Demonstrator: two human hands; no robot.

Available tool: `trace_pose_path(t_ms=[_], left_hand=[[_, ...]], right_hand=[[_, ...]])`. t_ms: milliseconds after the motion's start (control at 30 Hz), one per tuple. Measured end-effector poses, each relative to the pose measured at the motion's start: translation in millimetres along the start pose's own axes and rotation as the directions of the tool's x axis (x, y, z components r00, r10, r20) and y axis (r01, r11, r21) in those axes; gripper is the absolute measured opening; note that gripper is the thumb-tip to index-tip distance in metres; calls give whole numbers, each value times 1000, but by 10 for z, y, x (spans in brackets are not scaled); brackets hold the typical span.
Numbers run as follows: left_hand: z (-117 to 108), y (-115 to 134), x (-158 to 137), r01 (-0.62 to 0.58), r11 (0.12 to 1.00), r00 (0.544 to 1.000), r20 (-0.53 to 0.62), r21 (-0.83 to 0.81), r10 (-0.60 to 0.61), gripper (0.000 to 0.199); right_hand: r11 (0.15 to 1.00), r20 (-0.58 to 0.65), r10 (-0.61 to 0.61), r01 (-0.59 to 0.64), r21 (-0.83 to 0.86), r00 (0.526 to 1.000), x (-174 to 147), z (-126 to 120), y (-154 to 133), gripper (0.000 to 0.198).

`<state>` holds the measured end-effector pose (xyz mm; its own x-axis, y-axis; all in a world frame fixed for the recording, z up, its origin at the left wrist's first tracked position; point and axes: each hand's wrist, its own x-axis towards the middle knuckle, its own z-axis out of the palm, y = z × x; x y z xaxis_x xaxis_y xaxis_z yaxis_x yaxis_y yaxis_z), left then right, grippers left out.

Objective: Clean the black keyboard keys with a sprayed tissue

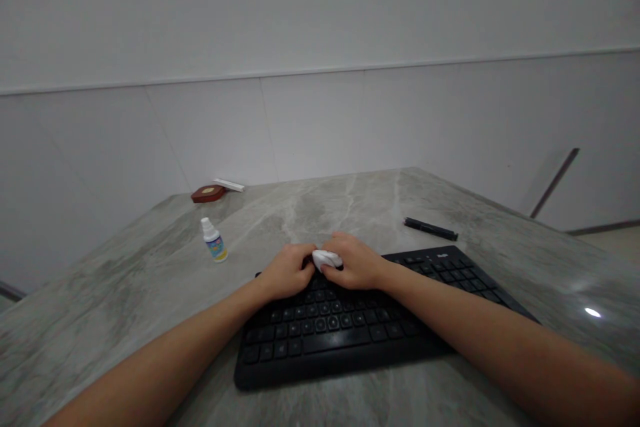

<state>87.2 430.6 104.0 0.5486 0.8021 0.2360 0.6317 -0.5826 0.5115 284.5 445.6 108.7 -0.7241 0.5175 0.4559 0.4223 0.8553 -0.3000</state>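
Observation:
A black keyboard (340, 340) lies on the table in front of me, and both forearms reach across it. Near its back edge, my right hand (357, 263) is closed around a small white wad (326, 259) that looks like tissue or cloth. My left hand (289, 272) is right beside it, fingers curled, with thumb and forefinger close to the wad's left side. Whether those left fingertips grip the wad or the keyboard's edge is hidden. Beyond my left wrist stands a small white bottle (215, 241) with a blue and yellow label.
The grey marble-patterned table (320, 203) meets a pale wall (320, 127) at the back. A black pen (431, 228) lies behind the keyboard on the right. At the far left are a reddish-brown case (207, 194) and a thin white strip (230, 185).

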Motion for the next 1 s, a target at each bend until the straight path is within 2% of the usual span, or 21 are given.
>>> trace_pose_path(t_ms=[100,233,433,567,733,900,1000], left_hand=[[-5,5,1,2,1000,1000,6,-1,-2,21],[-13,21,1,6,1000,1000,9,0,-6,19],[-11,23,4,4,1000,1000,9,5,-4,21],[-7,23,5,0,1000,1000,15,6,0,21],[-14,37,3,5,1000,1000,3,11,-5,21],[-12,15,1,-3,1000,1000,10,4,3,21],[-6,-3,3,-4,1000,1000,10,1,4,21]], right_hand=[[1000,-36,8,-7,9,999,9,-15,-13,20],[996,-25,-73,74,41,997,9,-15,-26,18],[996,-58,81,-78,50,995,-4,-3,-13,13],[987,-12,47,-44,156,999,-5,-23,-15,9],[989,-20,104,-101,110,994,1,-26,-4,10],[988,16,30,-32,154,999,-8,-33,-4,9],[990,9,58,-59,128,998,-8,-26,-1,9]])
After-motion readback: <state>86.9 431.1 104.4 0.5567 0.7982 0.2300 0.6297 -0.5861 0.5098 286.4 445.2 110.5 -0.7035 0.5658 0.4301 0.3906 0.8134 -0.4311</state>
